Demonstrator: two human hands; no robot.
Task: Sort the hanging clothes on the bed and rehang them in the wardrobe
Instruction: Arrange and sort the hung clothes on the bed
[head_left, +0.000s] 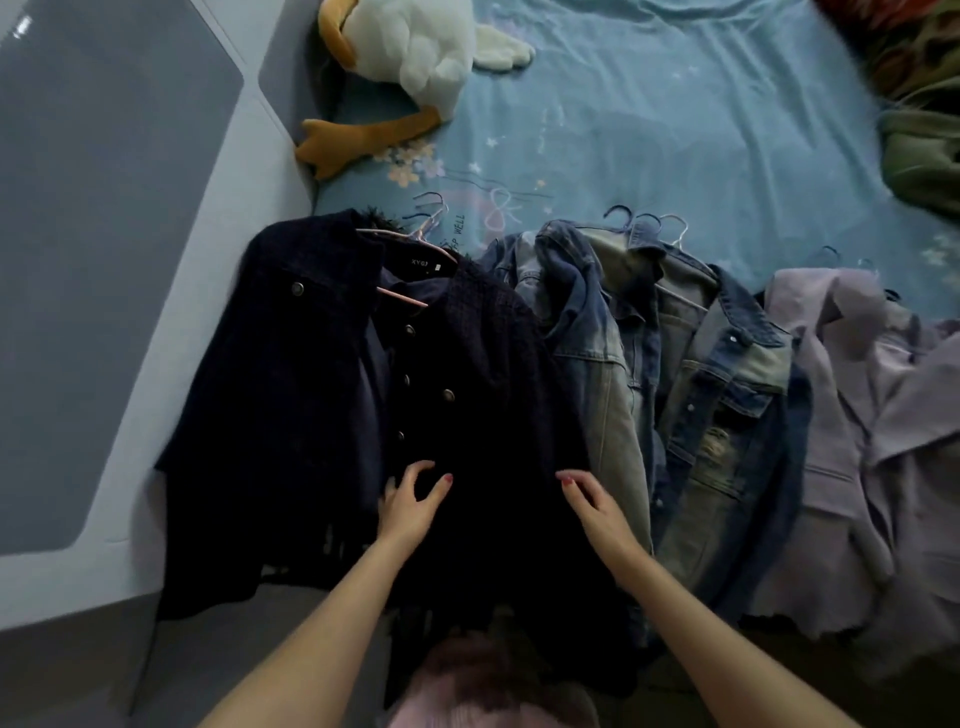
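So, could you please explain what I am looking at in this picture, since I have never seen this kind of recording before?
There is no machine here. A person wears a camera on the head, so this single picture looks forward and down at their own two bare arms reaching out over a bed with a light blue patterned sheet. The left hand and the right hand are both open, fingers spread above a dark navy buttoned jacket; neither grips anything. Beside it to the right lie blue denim jackets, then pale lilac garments. All are on hangers whose hooks point towards the far side of the bed. A white plush duck with orange feet lies at the far left.
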